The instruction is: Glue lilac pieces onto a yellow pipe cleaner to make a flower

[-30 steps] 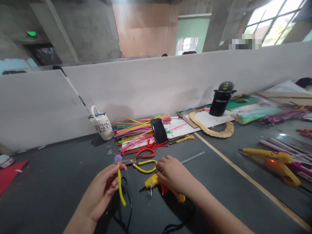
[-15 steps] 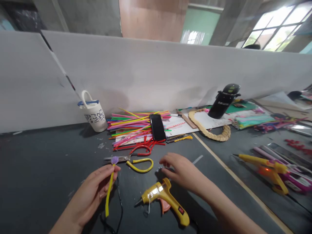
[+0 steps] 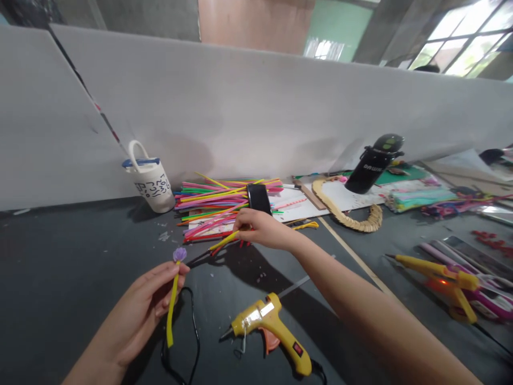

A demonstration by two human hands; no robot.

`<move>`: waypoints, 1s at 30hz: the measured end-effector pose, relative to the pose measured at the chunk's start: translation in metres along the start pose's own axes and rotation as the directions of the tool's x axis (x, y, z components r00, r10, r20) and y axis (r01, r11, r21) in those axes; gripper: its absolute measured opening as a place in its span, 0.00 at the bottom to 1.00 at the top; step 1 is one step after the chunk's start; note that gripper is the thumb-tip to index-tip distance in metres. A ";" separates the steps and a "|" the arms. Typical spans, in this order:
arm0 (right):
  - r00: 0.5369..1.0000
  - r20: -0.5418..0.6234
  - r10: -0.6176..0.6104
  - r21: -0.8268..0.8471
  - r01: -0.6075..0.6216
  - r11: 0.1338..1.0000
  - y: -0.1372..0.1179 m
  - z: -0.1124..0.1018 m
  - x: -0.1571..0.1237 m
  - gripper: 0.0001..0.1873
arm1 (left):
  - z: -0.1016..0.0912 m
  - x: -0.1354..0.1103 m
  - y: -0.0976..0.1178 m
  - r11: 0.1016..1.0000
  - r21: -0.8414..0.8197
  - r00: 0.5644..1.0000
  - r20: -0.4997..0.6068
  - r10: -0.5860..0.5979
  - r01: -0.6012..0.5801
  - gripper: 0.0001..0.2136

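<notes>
My left hand (image 3: 138, 315) pinches a yellow pipe-cleaner stem (image 3: 172, 305) topped with a small purple flower (image 3: 179, 254), held upright above the dark table. My right hand (image 3: 260, 229) reaches forward to the pile of coloured sticks (image 3: 216, 206) and is closed on the handle of the scissors (image 3: 218, 245), whose blades point left over the table. A yellow glue gun (image 3: 270, 330) lies on the table near me, between my arms, untouched.
A white cup (image 3: 150, 182) stands at the back left. A black phone (image 3: 258, 198) lies on the sticks. A black flask (image 3: 372, 163), a curved wooden piece (image 3: 348, 216), papers and a second glue gun (image 3: 441, 272) lie to the right. A white partition (image 3: 256, 112) runs along the back.
My right hand left the glue gun, moved forward across the table and closed on the scissors by the stick pile. The left hand kept the flower stem.
</notes>
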State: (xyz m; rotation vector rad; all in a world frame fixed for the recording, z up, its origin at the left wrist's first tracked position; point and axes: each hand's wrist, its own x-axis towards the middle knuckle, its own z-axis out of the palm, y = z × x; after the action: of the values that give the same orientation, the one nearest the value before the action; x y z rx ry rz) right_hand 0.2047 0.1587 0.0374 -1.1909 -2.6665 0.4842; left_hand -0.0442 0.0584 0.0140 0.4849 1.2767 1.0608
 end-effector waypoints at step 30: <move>0.869 0.112 0.482 0.132 -0.494 0.859 -0.017 0.070 -0.058 0.15 | 0.039 -0.037 -0.027 0.993 -0.047 0.963 0.251 -0.092 0.108 0.10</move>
State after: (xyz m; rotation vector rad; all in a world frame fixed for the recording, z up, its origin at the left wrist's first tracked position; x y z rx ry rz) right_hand 0.2111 0.0890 -0.0232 -1.8344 -2.3031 0.8109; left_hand 0.0045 0.0243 0.0226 0.4861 1.0333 0.9196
